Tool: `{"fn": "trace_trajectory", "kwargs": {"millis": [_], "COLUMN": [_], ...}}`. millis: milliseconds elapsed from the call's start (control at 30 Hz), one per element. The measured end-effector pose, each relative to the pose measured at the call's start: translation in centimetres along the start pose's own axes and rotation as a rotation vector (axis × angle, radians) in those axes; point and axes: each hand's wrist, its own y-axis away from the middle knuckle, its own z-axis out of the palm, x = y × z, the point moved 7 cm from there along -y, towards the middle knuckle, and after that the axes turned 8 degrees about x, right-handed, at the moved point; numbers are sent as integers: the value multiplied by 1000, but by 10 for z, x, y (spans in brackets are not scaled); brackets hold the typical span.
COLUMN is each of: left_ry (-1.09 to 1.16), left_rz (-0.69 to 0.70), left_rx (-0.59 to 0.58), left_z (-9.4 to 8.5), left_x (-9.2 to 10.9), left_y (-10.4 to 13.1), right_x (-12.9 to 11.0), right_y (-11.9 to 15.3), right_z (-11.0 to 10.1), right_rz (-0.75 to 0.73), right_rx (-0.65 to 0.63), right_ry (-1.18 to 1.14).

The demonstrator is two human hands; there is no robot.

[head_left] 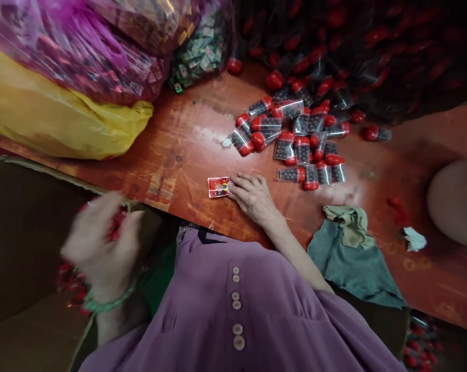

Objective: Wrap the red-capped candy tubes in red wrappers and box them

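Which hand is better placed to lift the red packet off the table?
Probably the right hand: its fingers touch the red packet on the table, while the left hand is away by the box.

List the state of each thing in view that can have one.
Red card: flat, printed side up
Right hand: fingers at red card's edge
Left hand: blurred, grip unclear
Red-capped containers: loosely piled, dark pellets inside
Yellow bag: bulging
Purple bag: filled
Cardboard box: open
Grey-green cloth: rumpled
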Motion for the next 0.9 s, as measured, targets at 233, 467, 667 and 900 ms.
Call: {"fn": "trace_trajectory", "kwargs": {"millis": [233, 467, 667, 900], "left_ry": [-71, -158, -227, -301], "left_rz": [340, 631, 650, 607], "left_rx": [-150, -118, 51, -58], "left_z": [193, 220, 211, 212], "left_x": [10, 0, 9, 20], "left_y": [-54, -46, -45, -42], "right_x": [-16, -19, 44, 110], "right_y": [6, 3, -12, -28], "right_z": [6, -3, -62, -78], "right_rz": [-24, 30, 346, 681], "right_rx": [-3, -66, 43, 294], "right_ry": [105, 102, 106, 341]}}
